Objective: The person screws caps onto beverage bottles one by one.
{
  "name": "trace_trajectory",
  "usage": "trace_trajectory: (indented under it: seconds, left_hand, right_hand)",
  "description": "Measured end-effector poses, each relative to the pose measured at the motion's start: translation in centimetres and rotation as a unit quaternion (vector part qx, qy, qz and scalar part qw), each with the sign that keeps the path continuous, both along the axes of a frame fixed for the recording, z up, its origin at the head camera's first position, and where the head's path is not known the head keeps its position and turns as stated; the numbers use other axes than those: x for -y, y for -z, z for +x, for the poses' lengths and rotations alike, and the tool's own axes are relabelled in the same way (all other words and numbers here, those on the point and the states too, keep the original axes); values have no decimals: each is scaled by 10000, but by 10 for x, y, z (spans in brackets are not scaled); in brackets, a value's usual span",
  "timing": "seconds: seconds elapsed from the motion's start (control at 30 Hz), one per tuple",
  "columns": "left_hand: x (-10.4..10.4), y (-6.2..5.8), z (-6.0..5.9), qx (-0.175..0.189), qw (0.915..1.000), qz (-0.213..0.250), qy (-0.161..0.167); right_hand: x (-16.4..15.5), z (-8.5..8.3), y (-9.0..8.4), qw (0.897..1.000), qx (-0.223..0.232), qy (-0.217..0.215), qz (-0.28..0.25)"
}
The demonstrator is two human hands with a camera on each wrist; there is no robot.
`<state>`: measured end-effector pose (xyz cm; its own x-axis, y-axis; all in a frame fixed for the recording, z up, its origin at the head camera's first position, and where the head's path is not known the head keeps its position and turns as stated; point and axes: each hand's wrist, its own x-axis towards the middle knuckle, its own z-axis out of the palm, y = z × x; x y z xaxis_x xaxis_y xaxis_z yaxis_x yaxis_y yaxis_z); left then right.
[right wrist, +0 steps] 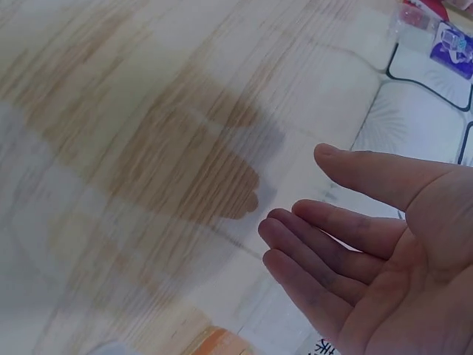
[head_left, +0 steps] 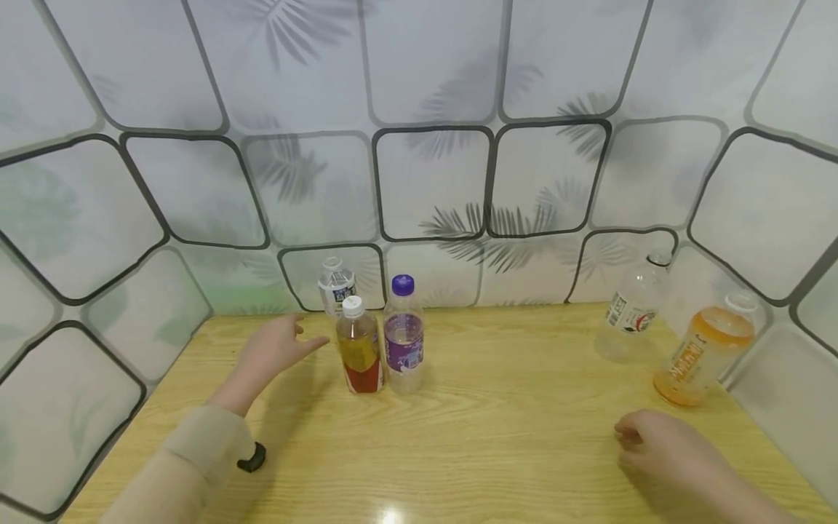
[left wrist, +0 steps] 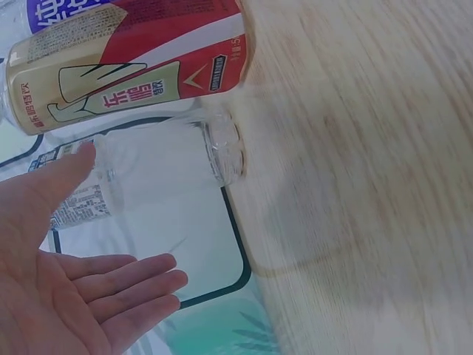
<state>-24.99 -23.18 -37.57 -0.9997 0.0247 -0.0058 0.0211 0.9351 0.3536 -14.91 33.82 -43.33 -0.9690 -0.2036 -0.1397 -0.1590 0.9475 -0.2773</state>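
Note:
My left hand (head_left: pixel 278 349) reaches toward the bottles at the left, its thumb and fingers spread and nothing between them. Closest to it stand a clear bottle (left wrist: pixel 159 159) with a small label and, in front, a bottle with a gold and red label (head_left: pixel 361 358) and white cap. Beside that one is a purple-labelled bottle (head_left: pixel 404 342) with a purple cap. Low over the table at the right, my right hand (head_left: pixel 671 447) holds nothing; in the right wrist view its fingers are loosely bent, thumb apart. An orange-wrapped bottle (head_left: pixel 703 353) stands just beyond it.
Another clear bottle (head_left: pixel 631 309) with a white, red and green label stands at the back right. Patterned walls (head_left: pixel 432 182) border the wooden table (head_left: pixel 504 407) at the back and both sides. The left wrist carries a black band (head_left: pixel 252 458).

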Motion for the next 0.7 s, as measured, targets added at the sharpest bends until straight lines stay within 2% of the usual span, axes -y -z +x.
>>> trace_trajectory:
  seconds: [0.3, 0.7]
  left_hand:
    - [-7, -4, -15, -138, 9991, 390, -26]
    - [-15, -6, -30, -235, 9913, 1293, -70]
  right_hand:
    - [-26, 8, -3, 9992, 206, 250, 249]
    - [-68, 20, -3, 9970, -26, 482, 613]
